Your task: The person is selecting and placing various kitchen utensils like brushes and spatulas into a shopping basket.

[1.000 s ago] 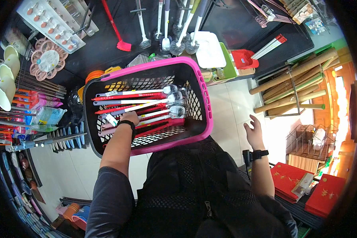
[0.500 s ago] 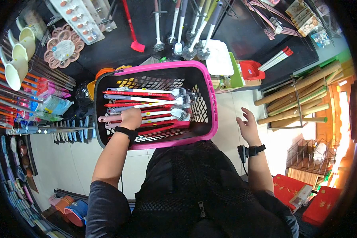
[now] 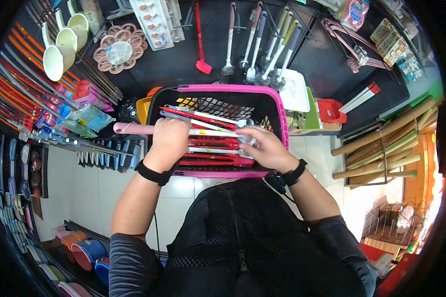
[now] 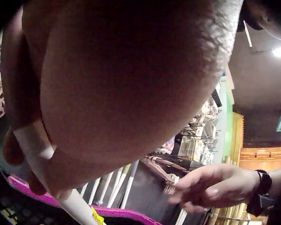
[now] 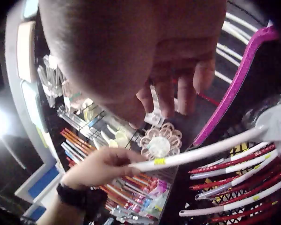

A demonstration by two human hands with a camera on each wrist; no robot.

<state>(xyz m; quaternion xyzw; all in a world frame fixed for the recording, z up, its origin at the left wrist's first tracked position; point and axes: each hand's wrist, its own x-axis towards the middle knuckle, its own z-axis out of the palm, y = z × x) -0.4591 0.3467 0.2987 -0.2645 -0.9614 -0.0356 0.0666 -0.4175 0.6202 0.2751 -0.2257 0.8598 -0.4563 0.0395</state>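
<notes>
In the head view my left hand [image 3: 171,141] grips a long-handled brush [image 3: 208,132], probably a toilet brush, by its pink handle end. Its white shaft with a yellow sticker runs rightward over the basket. Clear plastic wraps the brush's head, seen at the right of the right wrist view. My right hand [image 3: 267,148] hovers by that wrapped end with loosely bent fingers; the right wrist view shows them apart from the shaft. Below both hands, a black basket with a pink rim [image 3: 223,89] holds several red and white long-handled brushes [image 5: 234,204].
More long-handled brushes [image 3: 230,44] hang on the dark wall behind the basket. White dippers [image 3: 54,62] and orange and red poles hang at the left. A rack of wooden rolls [image 3: 381,151] stands at the right, beyond a red dustpan [image 3: 329,111].
My left hand has lifted the pink-ended brush up from the basket's pile. The right hand has come in from the right side to near the brush's wrapped head.
</notes>
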